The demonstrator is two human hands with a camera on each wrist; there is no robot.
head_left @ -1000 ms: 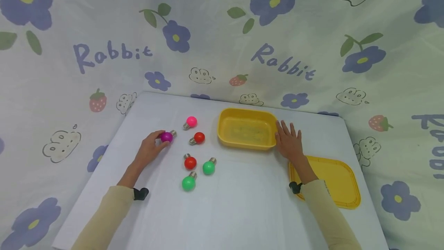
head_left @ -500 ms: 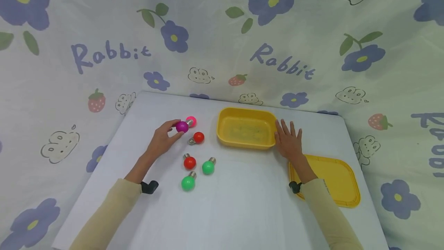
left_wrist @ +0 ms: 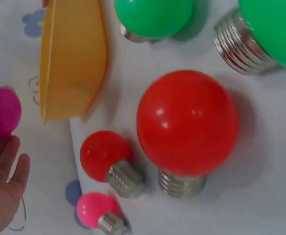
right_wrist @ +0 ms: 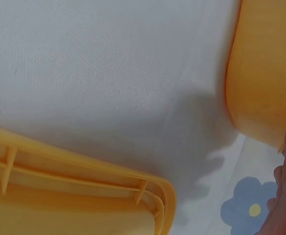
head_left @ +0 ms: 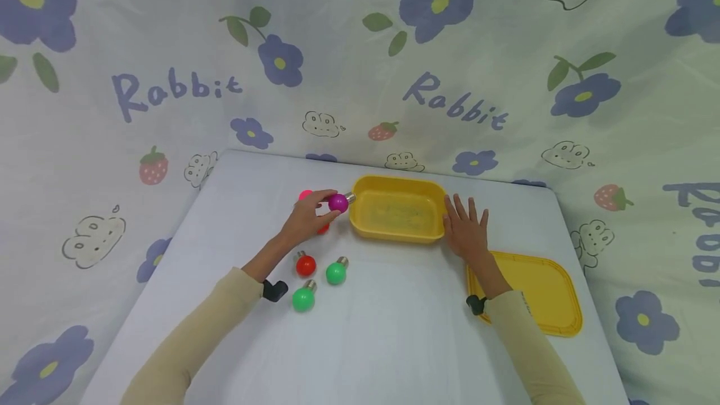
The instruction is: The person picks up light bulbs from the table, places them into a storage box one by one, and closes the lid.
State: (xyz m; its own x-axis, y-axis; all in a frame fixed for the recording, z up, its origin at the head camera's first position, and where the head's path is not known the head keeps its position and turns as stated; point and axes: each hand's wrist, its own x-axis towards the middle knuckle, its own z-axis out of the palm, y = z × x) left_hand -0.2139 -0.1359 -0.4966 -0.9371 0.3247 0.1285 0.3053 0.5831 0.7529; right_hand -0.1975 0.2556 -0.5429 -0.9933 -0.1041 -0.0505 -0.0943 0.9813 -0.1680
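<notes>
Between thumb and fingers my left hand (head_left: pixel 306 220) pinches a purple light bulb (head_left: pixel 338 202), its metal screw base pointing right at the left rim of a yellow plastic box (head_left: pixel 399 234). In the left wrist view the same purple bulb (left_wrist: pixel 6 111) shows at the left edge, held up off the table. My right hand (head_left: pixel 467 230) rests with straight, spread fingers against the box's right side. A pink bulb (head_left: pixel 306 194) and a red bulb (head_left: pixel 323 229) are partly hidden behind my left hand. Both show fully in the left wrist view.
Nearer on the white table lie another red bulb (head_left: pixel 306 265) and two green bulbs, one to the right (head_left: pixel 335 274) and one in front (head_left: pixel 303 299). A yellow lid (head_left: pixel 540 292) lies under my right forearm. A patterned cloth backdrop rises behind the table.
My left hand has carried the purple bulb from the table's left side rightward, past the pink and red bulbs, to the box's left rim. The right hand has stayed at the box.
</notes>
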